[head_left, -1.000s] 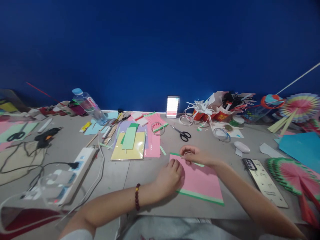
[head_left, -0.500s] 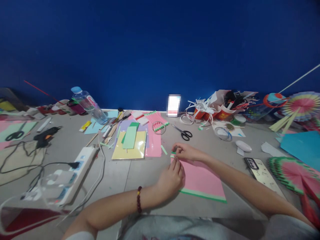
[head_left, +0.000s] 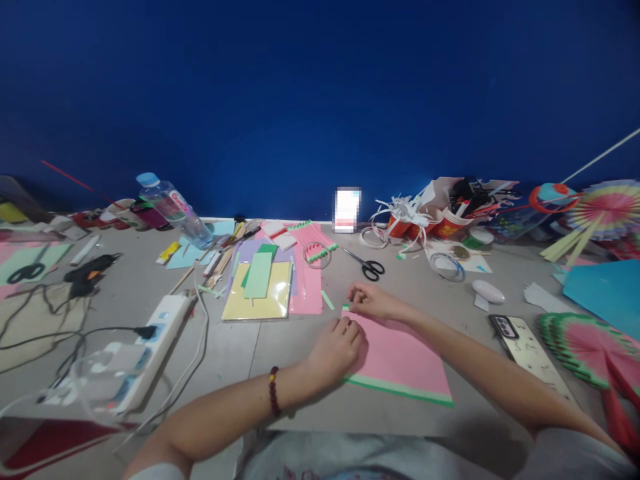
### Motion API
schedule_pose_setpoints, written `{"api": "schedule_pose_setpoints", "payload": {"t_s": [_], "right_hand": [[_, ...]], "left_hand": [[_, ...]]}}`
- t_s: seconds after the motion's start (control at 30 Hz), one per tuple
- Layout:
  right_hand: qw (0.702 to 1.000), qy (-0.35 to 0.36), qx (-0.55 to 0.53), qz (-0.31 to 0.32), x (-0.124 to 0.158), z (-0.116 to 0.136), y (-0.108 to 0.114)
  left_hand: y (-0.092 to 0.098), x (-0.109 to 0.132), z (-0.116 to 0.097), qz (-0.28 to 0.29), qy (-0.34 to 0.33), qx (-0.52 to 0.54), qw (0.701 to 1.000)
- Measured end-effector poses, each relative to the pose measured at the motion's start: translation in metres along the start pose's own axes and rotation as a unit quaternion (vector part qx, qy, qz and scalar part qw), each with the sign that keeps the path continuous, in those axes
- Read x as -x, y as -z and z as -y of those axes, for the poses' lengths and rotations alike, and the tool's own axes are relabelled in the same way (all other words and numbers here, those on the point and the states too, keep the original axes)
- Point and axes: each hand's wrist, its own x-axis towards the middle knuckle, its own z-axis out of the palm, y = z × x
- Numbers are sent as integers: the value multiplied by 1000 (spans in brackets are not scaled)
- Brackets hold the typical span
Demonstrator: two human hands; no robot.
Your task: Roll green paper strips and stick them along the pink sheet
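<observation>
A sheet of pink paper (head_left: 405,353) with light and dark green strips along its near edge lies flat in front of me. My left hand (head_left: 339,350) rests at its left side, fingers curled together over the edge. At the far left corner, where a bit of green shows, my right hand (head_left: 375,301) has its fingers bent in a pinch. The fingertips of both hands partly hide the paper's left edge. Beyond them lie black-handled scissors (head_left: 371,268) and a thin green paper strip (head_left: 327,299).
To the left are a power strip (head_left: 153,353), a tilted water bottle (head_left: 175,210) and a yellow paper pack (head_left: 270,303). Red cups (head_left: 447,227) with tools stand at the back. A phone (head_left: 530,353) and a pleated pink-green fan (head_left: 593,347) lie at right.
Both hands stay near the paper's left edge. My left hand has shifted slightly left, and more of the near green edge shows beside it. Less of the striped corner shows under my right hand.
</observation>
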Motion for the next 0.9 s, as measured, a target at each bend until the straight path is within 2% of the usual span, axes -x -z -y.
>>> {"api": "schedule_pose_setpoints", "payload": {"t_s": [0.33,0.63,0.9], "right_hand": [[1000,1,28,4,-4,-5,1],[999,-1,49,-7,-4,-2,0],[997,2,77,-21,-6,-6,-1]], "left_hand": [[-1,3,-4,-14,25,-26,999],[1,4,-5,13,39,-15,999],[-3,5,-4,-56,40,-23,997]]}}
